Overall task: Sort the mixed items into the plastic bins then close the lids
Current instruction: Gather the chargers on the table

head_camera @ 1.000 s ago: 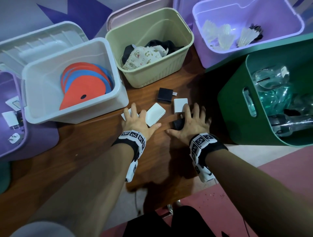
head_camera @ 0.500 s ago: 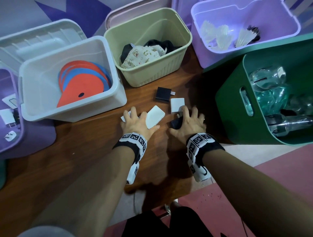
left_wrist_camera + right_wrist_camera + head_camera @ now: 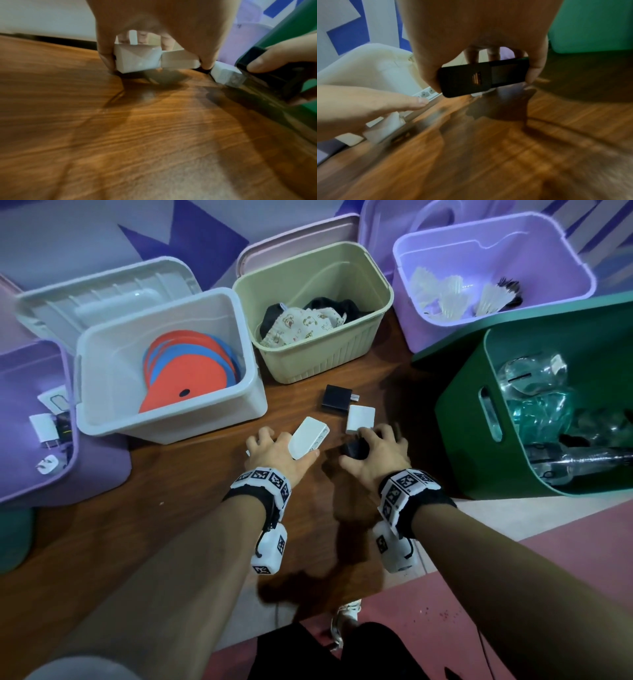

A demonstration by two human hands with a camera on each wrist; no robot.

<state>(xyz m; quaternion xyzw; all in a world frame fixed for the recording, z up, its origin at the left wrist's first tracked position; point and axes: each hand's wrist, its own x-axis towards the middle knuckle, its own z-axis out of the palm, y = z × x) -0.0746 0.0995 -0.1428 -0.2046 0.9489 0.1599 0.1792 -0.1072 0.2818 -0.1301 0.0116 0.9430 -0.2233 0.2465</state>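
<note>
My left hand (image 3: 275, 445) grips two white chargers, a flat one (image 3: 308, 437) under the thumb and a smaller one (image 3: 137, 60) beside it (image 3: 180, 60); both hang just above the wooden table (image 3: 191, 484). My right hand (image 3: 371, 445) holds a black charger (image 3: 481, 79) between thumb and fingers, also just clear of the wood. A white square charger (image 3: 360, 419) and a black charger (image 3: 337, 398) lie on the table just beyond my fingers. The purple bin (image 3: 99, 474) at the far left holds several chargers.
Open bins ring the table: a white bin (image 3: 191, 422) with red and blue discs, a beige bin (image 3: 329, 361) with cloth, a lilac bin (image 3: 421, 333) with shuttlecocks, and a green bin (image 3: 462, 433) with clear plastic bottles close by my right hand.
Both hands have gone from lying flat over the chargers to curling round them. The white pair and the black one have come slightly off the table.
</note>
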